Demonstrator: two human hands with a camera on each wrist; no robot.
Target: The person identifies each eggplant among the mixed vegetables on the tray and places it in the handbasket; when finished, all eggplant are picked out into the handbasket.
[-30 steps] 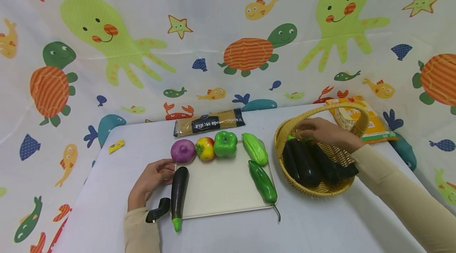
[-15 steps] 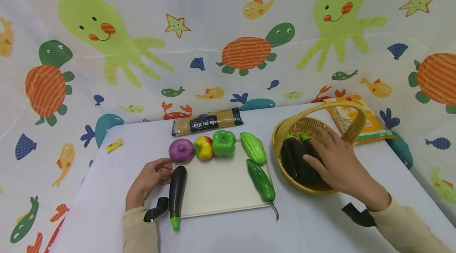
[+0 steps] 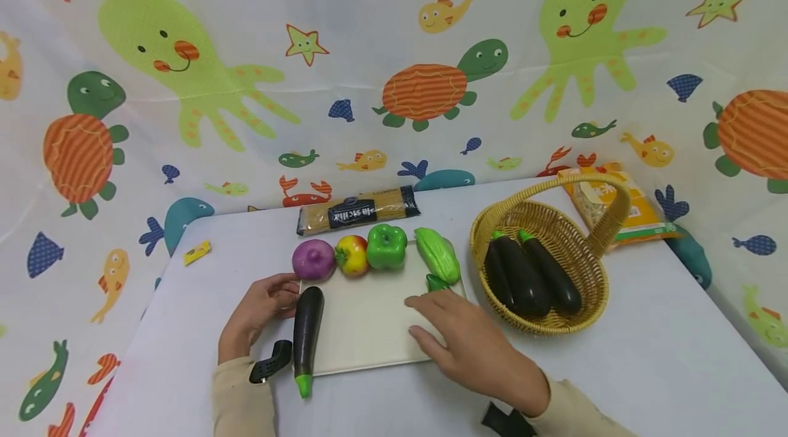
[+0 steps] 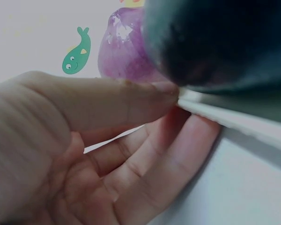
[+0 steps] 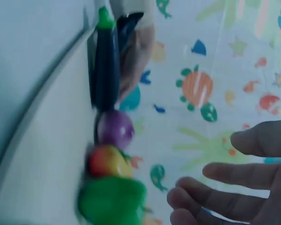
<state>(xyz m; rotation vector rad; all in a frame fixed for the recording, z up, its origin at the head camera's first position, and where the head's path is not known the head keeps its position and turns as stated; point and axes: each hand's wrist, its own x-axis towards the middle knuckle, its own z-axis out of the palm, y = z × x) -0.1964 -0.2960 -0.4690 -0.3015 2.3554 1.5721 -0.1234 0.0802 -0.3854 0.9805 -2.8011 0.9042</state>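
My left hand (image 3: 265, 307) pinches the left edge of a flat cream tray (image 3: 363, 331); in the left wrist view the thumb (image 4: 122, 101) lies above the tray edge with fingers beneath. A dark eggplant (image 3: 308, 327) lies along that edge, close to the thumb. My right hand (image 3: 474, 345) is over the tray's right side, fingers spread and holding nothing, covering most of a green chili pepper (image 3: 438, 282). Along the tray's back are a purple onion (image 3: 314, 260), a red-yellow fruit (image 3: 353, 256), a green bell pepper (image 3: 386, 247) and a light green ridged gourd (image 3: 438, 256).
Right of the tray stands a handled wicker basket (image 3: 600, 280) with 3 eggplants (image 3: 523, 276). Behind it lies an orange food bag (image 3: 640, 215). A spaghetti pack (image 3: 359, 210) lies behind the tray, a small yellow packet (image 3: 197, 252) at left. A patterned curtain (image 3: 345, 13) hangs behind.
My right hand has left the basket, where it was among the eggplants, and moved left over the tray. The eggplants stay in the basket. My left hand keeps its place at the tray edge.
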